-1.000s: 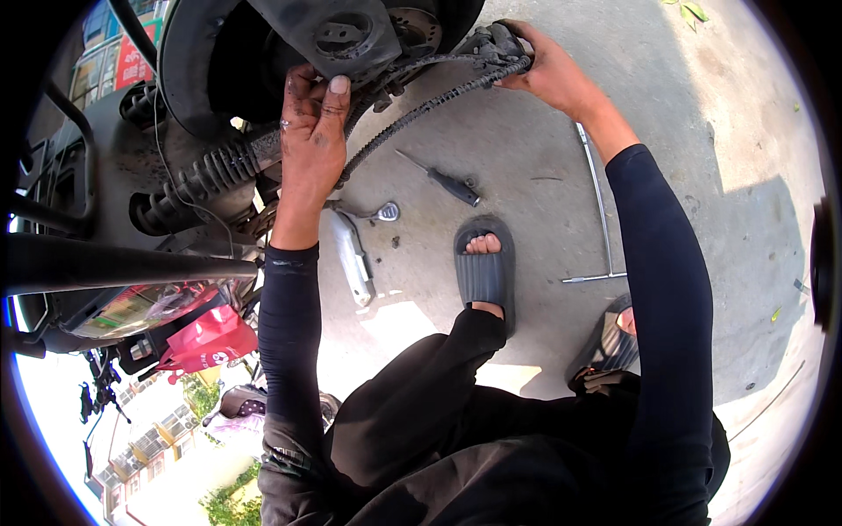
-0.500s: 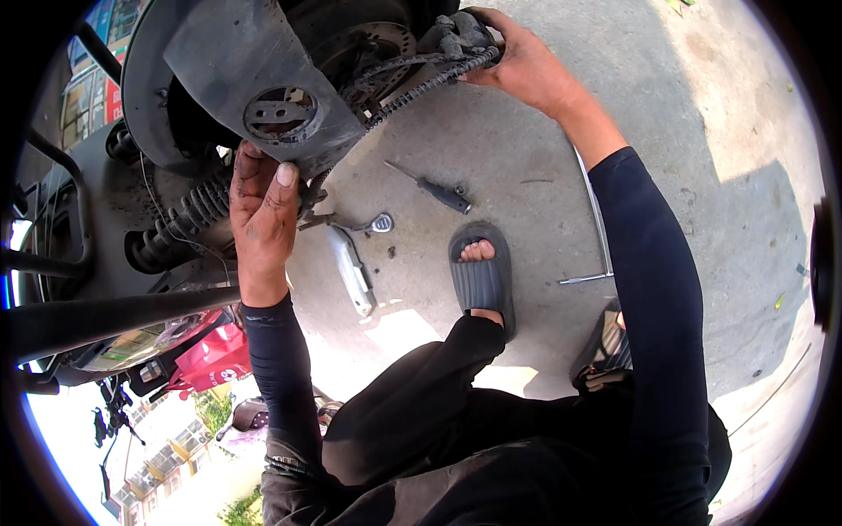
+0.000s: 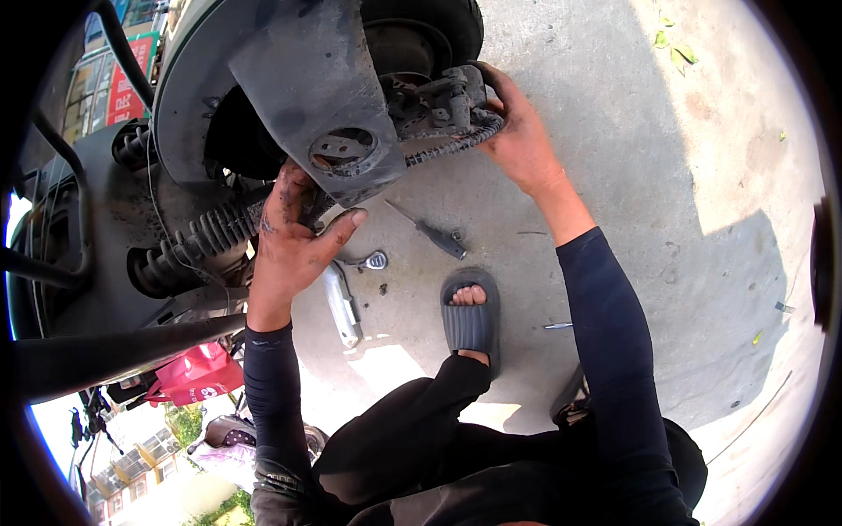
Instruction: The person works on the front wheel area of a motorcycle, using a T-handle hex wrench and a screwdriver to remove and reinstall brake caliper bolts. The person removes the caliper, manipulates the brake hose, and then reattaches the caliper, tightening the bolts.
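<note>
My right hand [image 3: 519, 140] is closed round the outer end of a dirty brake caliper [image 3: 456, 101], which has a ribbed black hose [image 3: 447, 151] running from it. My left hand [image 3: 294, 250] is at the lower edge of a dark grey plastic cover [image 3: 320, 88] with an oval hole. Its thumb is stretched out, away from the fingers. The fingertips go behind the cover, where I cannot see what they touch. A coil-spring shock absorber [image 3: 210, 232] lies just left of that hand. The wheel [image 3: 438, 35] shows behind the cover.
On the concrete ground lie a screwdriver [image 3: 430, 230], a ratchet wrench [image 3: 375, 260] and a long silver-grey tool [image 3: 340, 307]. A metal rod end [image 3: 558, 326] shows beside my right sleeve. My sandalled foot [image 3: 470, 316] stands nearby. A black bar [image 3: 132, 346] and pink bag [image 3: 197, 375] are at left.
My left thumb has lifted off the cover's edge and spread outward. The caliper, with my right hand on it, now appears lower and closer to the cover. The whole view has shifted.
</note>
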Tool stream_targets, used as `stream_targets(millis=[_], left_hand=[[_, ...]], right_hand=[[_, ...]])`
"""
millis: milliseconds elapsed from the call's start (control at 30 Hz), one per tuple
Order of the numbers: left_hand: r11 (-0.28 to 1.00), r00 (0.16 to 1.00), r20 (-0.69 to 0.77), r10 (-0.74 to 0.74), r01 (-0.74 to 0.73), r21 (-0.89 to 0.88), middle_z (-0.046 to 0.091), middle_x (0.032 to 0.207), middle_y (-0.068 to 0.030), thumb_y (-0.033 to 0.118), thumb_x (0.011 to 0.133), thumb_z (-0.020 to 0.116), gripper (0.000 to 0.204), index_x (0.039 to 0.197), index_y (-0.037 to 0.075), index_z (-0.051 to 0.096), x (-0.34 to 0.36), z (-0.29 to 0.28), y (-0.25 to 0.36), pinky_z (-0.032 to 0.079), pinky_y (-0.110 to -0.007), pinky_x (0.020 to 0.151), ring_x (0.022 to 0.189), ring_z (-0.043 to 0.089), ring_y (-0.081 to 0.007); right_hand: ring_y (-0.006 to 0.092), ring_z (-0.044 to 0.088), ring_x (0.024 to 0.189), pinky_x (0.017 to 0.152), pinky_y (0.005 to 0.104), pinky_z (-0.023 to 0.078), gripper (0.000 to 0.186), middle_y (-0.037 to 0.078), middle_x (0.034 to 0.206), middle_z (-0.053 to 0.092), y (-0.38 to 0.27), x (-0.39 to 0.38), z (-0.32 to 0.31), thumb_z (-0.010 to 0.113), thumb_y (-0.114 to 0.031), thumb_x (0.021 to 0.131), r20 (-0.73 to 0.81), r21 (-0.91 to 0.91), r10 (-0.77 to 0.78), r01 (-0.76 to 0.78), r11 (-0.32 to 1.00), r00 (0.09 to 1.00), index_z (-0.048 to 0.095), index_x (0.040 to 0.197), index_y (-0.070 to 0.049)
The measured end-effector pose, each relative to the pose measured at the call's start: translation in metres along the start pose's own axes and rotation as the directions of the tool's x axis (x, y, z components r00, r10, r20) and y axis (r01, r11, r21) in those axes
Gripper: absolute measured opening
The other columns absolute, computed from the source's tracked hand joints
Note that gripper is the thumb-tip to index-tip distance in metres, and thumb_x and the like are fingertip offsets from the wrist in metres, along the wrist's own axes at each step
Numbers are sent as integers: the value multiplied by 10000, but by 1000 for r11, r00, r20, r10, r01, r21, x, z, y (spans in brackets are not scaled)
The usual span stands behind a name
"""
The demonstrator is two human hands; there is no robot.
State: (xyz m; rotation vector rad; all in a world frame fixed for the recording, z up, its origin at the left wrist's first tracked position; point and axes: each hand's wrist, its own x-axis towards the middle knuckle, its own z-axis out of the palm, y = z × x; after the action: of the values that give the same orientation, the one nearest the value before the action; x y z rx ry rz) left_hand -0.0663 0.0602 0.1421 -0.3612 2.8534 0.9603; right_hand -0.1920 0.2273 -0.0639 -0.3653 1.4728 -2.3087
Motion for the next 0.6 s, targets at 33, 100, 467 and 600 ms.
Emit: stream_targets(millis=[33,100,467,600], left_hand=[[999,1000,-22,-16,15,-30,589,1222,-111,46,782,822,634,1308,-17,474,0,1,-2,441,-320,1032,1131,585,-193],[995,997,-54,-52,47,-89,599,1207,-117,26,780,817,634,1308,-24,470,-1,3,-6,448,-318,1026,1127,591,-194],[1000,997,-70,-15,15,-9,602,1207,-131,-58,757,757,628,1314,-32,469,6,-2,-13,455,-323,1016,1132,596,-199],[998,998,-60,37,-34,47,602,1220,-151,-20,754,787,641,1317,-46,482,8,-4,-9,470,-334,1009,1145,602,-217]], right_hand=[[195,638,1101,928,331,539,845,107,1280,620,1,-1,1,797,76,718,6,12,8,-8,1000,1000,399,1456,-32],[196,631,1115,937,330,532,840,108,1289,615,0,0,1,791,78,723,26,41,28,-29,999,999,398,1457,-31],[203,585,1178,990,334,487,840,109,1325,580,4,0,17,712,124,759,-67,-120,0,-8,993,998,343,1496,-40],[215,572,1221,1019,339,472,838,130,1337,575,9,0,16,719,106,765,-24,-124,-89,85,989,996,329,1496,-21]])
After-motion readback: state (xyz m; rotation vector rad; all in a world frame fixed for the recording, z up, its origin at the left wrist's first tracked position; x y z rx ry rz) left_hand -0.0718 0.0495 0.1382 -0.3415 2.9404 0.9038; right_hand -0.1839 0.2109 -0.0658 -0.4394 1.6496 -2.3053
